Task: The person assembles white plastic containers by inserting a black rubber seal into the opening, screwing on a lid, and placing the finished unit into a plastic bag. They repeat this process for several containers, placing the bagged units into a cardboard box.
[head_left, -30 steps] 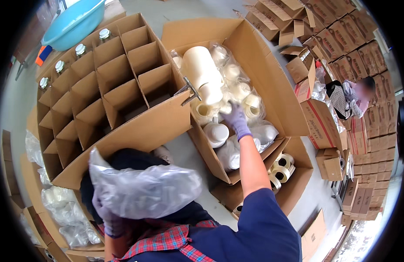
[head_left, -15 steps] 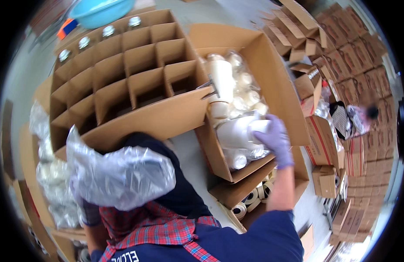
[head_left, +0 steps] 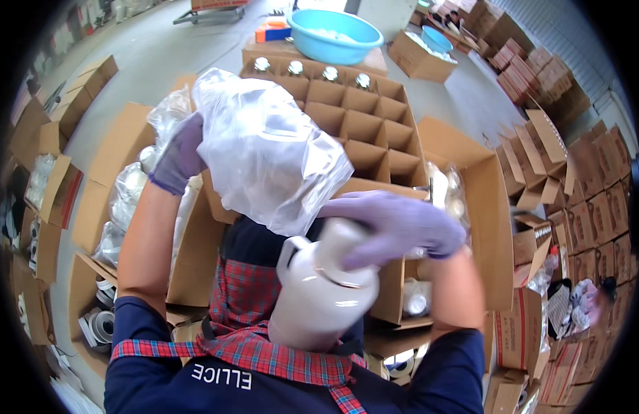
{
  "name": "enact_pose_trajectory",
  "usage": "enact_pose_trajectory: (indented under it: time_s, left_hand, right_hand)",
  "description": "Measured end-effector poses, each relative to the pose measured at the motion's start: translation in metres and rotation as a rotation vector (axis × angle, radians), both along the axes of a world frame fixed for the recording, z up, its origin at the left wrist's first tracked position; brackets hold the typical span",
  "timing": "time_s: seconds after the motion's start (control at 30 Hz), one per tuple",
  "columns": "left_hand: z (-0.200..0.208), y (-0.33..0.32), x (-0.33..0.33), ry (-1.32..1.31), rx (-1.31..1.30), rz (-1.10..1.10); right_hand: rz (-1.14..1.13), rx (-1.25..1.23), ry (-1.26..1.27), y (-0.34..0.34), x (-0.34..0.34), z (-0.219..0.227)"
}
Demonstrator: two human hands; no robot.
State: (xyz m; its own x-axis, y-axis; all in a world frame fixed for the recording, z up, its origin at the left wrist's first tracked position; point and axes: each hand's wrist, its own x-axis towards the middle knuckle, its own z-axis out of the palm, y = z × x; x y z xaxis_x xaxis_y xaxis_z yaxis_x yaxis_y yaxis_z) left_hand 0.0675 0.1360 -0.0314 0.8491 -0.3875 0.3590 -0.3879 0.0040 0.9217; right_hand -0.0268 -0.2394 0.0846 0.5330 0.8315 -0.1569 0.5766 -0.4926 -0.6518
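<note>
My left hand, in a purple glove, is closed on the edge of a puffed clear plastic bag. Whether anything is inside the bag, I cannot tell. In front of my chest, my gloved right hand grips a glossy white jug by its narrow upper part. The jug leans to the right, its handle toward my left and its upper part just below the bag. Beyond the bag stands a carton with cardboard dividers, several silver-topped bottles along its far row.
An open carton on the right holds white pieces in plastic. Bagged white pieces fill another on the left. White ring-shaped parts lie in a box at lower left. A blue basin stands beyond; stacked cartons line the right.
My right hand has lifted the white jug out of the right carton and brought it before my chest. My left hand has raised the bag forward. The view has shifted.
</note>
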Motion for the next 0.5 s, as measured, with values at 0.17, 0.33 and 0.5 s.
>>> enact_pose_trajectory:
  time_s: [0.17,0.33,0.5]
  left_hand:
    - [0.015,-0.006,0.03,0.437,-0.318,-0.232]
    - [-0.035,-0.007,0.07,0.857,-0.723,-0.576]
    - [-0.014,0.0,0.049,0.544,-0.649,-0.478]
  right_hand:
    - [-0.369,0.233,0.266,0.043,0.032,-0.079]
    - [-0.548,0.894,0.056,0.062,0.057,-0.105]
    - [-0.619,1.477,0.686,0.049,0.114,-0.108]
